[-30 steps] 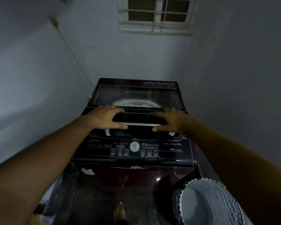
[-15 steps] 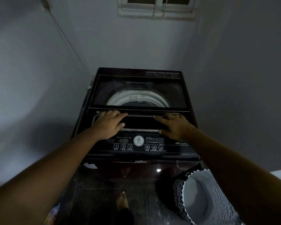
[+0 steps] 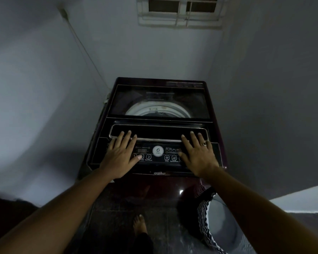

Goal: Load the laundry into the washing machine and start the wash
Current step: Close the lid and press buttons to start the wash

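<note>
A dark maroon top-loading washing machine point(image 3: 160, 182) stands in the corner. Its glass lid point(image 3: 159, 101) lies flat and closed, and the white drum rim shows through it. My left hand point(image 3: 120, 154) rests flat on the left of the control panel point(image 3: 158, 156), fingertips on the lid's chrome front handle point(image 3: 158, 139). My right hand point(image 3: 197, 154), with a ring on one finger, lies flat on the panel's right side, fingertips at the same handle. Both hands have straight fingers and hold nothing. The panel shows a round white badge and numbered buttons.
A laundry basket point(image 3: 207, 222) with a black-and-white zigzag pattern stands on the dark tiled floor at the lower right; its inside looks pale. My bare foot point(image 3: 140, 223) is in front of the machine. Walls close in on both sides; a barred window point(image 3: 180, 12) is high behind.
The lid has come down from partly raised to flat and closed. Both hands have slid from gripping the lid's front edge back onto the control panel, fingers now straight.
</note>
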`<state>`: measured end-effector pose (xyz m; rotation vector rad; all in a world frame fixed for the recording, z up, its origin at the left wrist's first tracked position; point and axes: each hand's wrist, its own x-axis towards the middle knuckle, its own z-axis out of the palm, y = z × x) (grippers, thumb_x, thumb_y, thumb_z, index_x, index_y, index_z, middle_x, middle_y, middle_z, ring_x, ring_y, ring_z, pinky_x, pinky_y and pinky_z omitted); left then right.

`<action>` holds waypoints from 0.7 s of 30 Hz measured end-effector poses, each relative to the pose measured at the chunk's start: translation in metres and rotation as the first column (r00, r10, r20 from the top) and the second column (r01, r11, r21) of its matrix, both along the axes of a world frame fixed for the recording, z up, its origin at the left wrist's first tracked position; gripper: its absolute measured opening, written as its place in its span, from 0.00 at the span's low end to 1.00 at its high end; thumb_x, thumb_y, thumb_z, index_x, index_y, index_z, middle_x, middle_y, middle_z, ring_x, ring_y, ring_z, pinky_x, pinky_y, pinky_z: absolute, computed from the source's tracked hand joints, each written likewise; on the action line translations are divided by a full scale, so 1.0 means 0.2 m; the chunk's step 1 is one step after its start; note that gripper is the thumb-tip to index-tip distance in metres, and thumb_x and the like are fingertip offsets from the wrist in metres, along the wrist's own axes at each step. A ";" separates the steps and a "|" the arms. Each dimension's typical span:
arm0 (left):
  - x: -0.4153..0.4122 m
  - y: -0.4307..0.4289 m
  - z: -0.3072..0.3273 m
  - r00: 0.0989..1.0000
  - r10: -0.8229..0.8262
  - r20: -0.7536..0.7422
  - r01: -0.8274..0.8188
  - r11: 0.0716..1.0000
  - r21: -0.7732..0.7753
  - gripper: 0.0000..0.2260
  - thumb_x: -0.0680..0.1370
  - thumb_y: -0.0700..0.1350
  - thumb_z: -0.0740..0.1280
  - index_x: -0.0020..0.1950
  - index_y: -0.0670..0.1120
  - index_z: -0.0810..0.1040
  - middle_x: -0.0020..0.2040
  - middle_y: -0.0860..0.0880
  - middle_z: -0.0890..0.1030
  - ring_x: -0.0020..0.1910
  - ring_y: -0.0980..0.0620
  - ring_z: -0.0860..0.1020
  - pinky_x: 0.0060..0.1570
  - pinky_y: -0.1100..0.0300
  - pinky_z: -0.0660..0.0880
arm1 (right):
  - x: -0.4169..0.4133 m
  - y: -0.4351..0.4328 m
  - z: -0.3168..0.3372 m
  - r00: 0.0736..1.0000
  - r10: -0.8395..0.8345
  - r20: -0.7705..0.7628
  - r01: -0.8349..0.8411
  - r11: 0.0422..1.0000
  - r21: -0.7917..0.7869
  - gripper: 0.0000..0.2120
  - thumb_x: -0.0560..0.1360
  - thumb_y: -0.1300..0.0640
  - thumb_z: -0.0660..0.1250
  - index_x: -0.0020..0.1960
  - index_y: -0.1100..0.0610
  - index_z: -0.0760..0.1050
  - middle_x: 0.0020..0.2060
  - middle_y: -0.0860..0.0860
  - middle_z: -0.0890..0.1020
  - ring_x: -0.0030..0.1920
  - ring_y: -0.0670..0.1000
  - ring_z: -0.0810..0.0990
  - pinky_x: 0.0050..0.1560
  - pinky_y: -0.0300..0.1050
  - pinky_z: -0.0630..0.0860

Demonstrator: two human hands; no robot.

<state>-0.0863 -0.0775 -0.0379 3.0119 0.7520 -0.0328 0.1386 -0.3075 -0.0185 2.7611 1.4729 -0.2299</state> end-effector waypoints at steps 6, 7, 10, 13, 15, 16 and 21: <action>-0.09 -0.07 0.00 0.999 0.027 -0.031 -0.027 1.000 0.001 0.42 0.78 0.72 0.46 0.82 0.45 0.47 0.83 0.46 0.44 0.81 0.46 0.44 0.77 0.40 0.52 | -0.04 -0.14 -0.05 0.997 0.010 0.073 -0.010 1.000 0.004 0.39 0.80 0.29 0.39 0.83 0.51 0.43 0.83 0.55 0.45 0.82 0.59 0.42 0.79 0.66 0.50; -0.09 -0.06 0.00 0.999 0.031 -0.036 -0.030 1.000 0.005 0.42 0.77 0.72 0.45 0.82 0.45 0.46 0.83 0.47 0.44 0.81 0.46 0.44 0.77 0.40 0.53 | -0.04 -0.14 -0.04 0.997 0.009 0.070 -0.009 1.000 0.000 0.40 0.80 0.29 0.39 0.83 0.51 0.43 0.83 0.54 0.45 0.82 0.59 0.42 0.79 0.66 0.50; -0.07 -0.06 0.02 0.997 0.050 -0.066 -0.050 0.999 0.015 0.44 0.76 0.74 0.43 0.82 0.45 0.45 0.83 0.48 0.44 0.81 0.47 0.44 0.77 0.39 0.52 | -0.02 -0.13 -0.02 0.997 0.028 0.071 -0.026 0.999 -0.025 0.41 0.79 0.27 0.38 0.83 0.50 0.42 0.83 0.53 0.44 0.82 0.58 0.42 0.79 0.66 0.50; -0.04 -0.05 0.05 0.995 0.057 -0.082 -0.057 0.998 0.004 0.46 0.75 0.76 0.42 0.82 0.46 0.47 0.83 0.48 0.44 0.81 0.46 0.45 0.76 0.37 0.52 | -0.01 -0.12 0.00 0.997 0.042 0.060 -0.039 0.998 -0.058 0.41 0.78 0.26 0.39 0.83 0.49 0.40 0.82 0.52 0.42 0.82 0.58 0.41 0.79 0.67 0.50; -0.03 -0.03 0.08 0.995 0.050 -0.089 -0.051 0.999 -0.009 0.45 0.74 0.76 0.43 0.82 0.47 0.48 0.83 0.48 0.46 0.81 0.47 0.47 0.76 0.38 0.53 | 0.00 -0.12 0.01 0.998 0.038 0.043 -0.035 0.997 -0.066 0.41 0.78 0.26 0.39 0.83 0.49 0.40 0.82 0.52 0.42 0.82 0.58 0.41 0.79 0.67 0.51; -0.04 -0.01 0.09 0.995 0.041 -0.090 -0.042 0.999 -0.015 0.45 0.75 0.76 0.44 0.82 0.47 0.48 0.83 0.48 0.46 0.81 0.47 0.48 0.76 0.38 0.53 | -0.01 -0.12 0.01 0.999 0.031 0.033 -0.029 0.998 -0.062 0.42 0.78 0.26 0.39 0.83 0.49 0.40 0.82 0.52 0.42 0.82 0.58 0.41 0.79 0.67 0.51; -0.10 -0.05 0.06 0.994 0.013 -0.108 -0.016 0.999 -0.033 0.45 0.75 0.75 0.49 0.82 0.47 0.46 0.82 0.47 0.41 0.81 0.45 0.43 0.77 0.39 0.52 | -0.02 -0.11 0.01 1.000 0.006 -0.027 -0.007 0.999 -0.046 0.43 0.77 0.25 0.42 0.83 0.49 0.41 0.82 0.53 0.41 0.82 0.58 0.39 0.79 0.66 0.50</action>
